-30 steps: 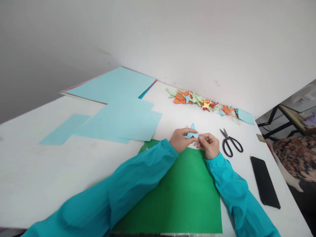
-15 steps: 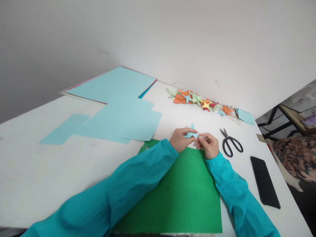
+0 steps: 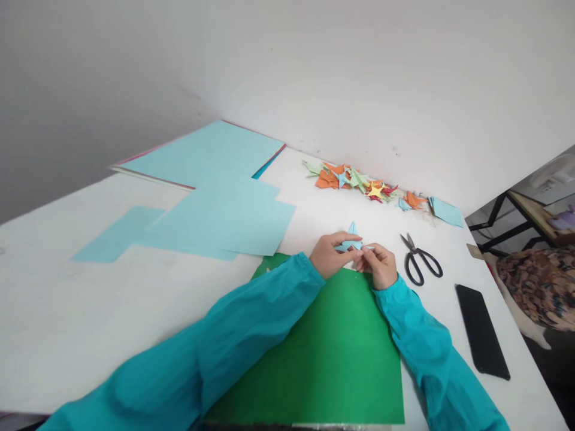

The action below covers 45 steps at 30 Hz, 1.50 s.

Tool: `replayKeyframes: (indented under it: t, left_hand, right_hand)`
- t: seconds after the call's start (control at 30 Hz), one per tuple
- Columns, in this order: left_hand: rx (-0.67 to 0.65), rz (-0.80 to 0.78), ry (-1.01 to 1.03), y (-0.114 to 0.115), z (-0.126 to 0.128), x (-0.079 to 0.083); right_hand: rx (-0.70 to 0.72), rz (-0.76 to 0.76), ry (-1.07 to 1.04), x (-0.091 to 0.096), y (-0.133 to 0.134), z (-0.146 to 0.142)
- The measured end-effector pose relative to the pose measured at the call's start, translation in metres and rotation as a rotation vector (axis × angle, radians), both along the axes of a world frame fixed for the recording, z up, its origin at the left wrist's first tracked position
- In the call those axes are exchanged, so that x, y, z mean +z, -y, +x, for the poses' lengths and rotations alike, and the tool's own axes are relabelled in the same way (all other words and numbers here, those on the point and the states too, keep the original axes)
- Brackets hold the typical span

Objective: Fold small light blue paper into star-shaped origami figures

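Observation:
My left hand (image 3: 330, 255) and my right hand (image 3: 381, 265) meet over the far edge of a green sheet (image 3: 323, 353) on the white table (image 3: 90, 323). Both pinch a small folded light-blue paper piece (image 3: 350, 242); one pointed tip of it sticks up between the fingers. The left fingers curl round its left side. At its right end the right fingers are pressed together. Both arms wear teal sleeves.
Black scissors (image 3: 420, 262) lie just right of my hands, and a black phone (image 3: 482, 338) lies near the table's right edge. A row of folded coloured paper shapes (image 3: 359, 182) lines the wall. Light-blue sheets (image 3: 215, 218) and a paper stack (image 3: 202, 152) lie at left.
The folded piece and both hands have barely shifted; the fingers have adjusted slightly on the paper.

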<state>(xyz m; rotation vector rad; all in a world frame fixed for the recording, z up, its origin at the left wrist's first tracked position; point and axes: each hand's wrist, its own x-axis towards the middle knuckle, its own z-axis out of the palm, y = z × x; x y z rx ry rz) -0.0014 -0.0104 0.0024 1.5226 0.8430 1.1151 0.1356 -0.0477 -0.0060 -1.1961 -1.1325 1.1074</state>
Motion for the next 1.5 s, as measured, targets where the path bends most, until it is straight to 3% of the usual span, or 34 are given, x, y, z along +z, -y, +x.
replayKeyframes:
  t: [0.13,0.27,0.47,0.9,1.5]
  left_hand:
    - [0.016,0.119,-0.041,-0.001,-0.0005,-0.0005]
    - [-0.008,0.103,-0.033,-0.0017,0.0004,-0.004]
    - [0.059,0.096,-0.059,-0.0006,0.0005,-0.0009]
    - [0.009,-0.05,0.042,0.0019,0.0004,0.0053]
    - [0.001,-0.196,0.088,-0.0035,0.0014,-0.0013]
  right_hand:
    - [-0.02,0.003,0.007,0.0002,0.0004,-0.0002]
    - [-0.027,-0.004,0.012,-0.0006,0.0003,0.0004]
    - [-0.013,0.007,0.041,0.0018,0.0013,-0.0002]
    - [-0.032,0.028,0.011,0.0017,0.0027,-0.0006]
    - [-0.006,0.1,0.058,0.0025,0.0053,-0.0034]
